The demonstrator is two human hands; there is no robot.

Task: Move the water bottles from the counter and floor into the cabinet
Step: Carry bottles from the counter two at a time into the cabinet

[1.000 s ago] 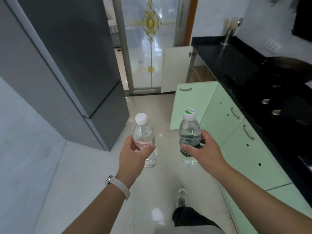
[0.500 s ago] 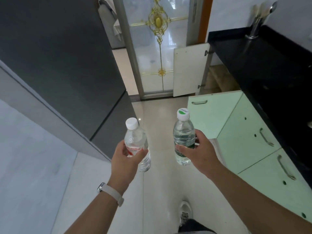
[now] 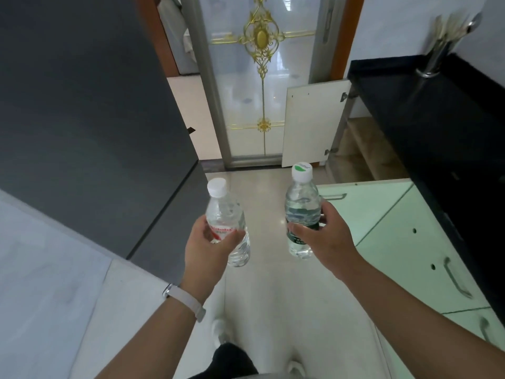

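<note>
In the head view, the left hand (image 3: 207, 244) grips a clear plastic water bottle with a white cap and a red-and-white label (image 3: 224, 212) at centre frame. The red lettering on the label is too blurred to read. The right hand (image 3: 325, 239) grips a clear plastic water bottle with a green-and-white cap and a dark green label (image 3: 302, 206). The pale print on its cap and label is also unreadable.

Compared with half a second ago, both bottles are held upright in the same grips. The open white cabinet door (image 3: 314, 124) and the wooden cabinet interior (image 3: 363, 149) at upper right look larger and nearer.

The left thumb crosses the front of the red label, with the fingers curled round the far side, so the bottle's base hangs below the hand. The right thumb lies across the dark label and the fingers wrap behind it. The cap and shoulders stand above the hand.

Both bottles are in the air above the pale tiled floor (image 3: 273, 291), well short of the cabinet. A black stone counter (image 3: 426, 110) runs along the right edge above mint-green cabinet fronts (image 3: 396, 228). A dark grey refrigerator (image 3: 82, 91) fills the upper left.
</note>
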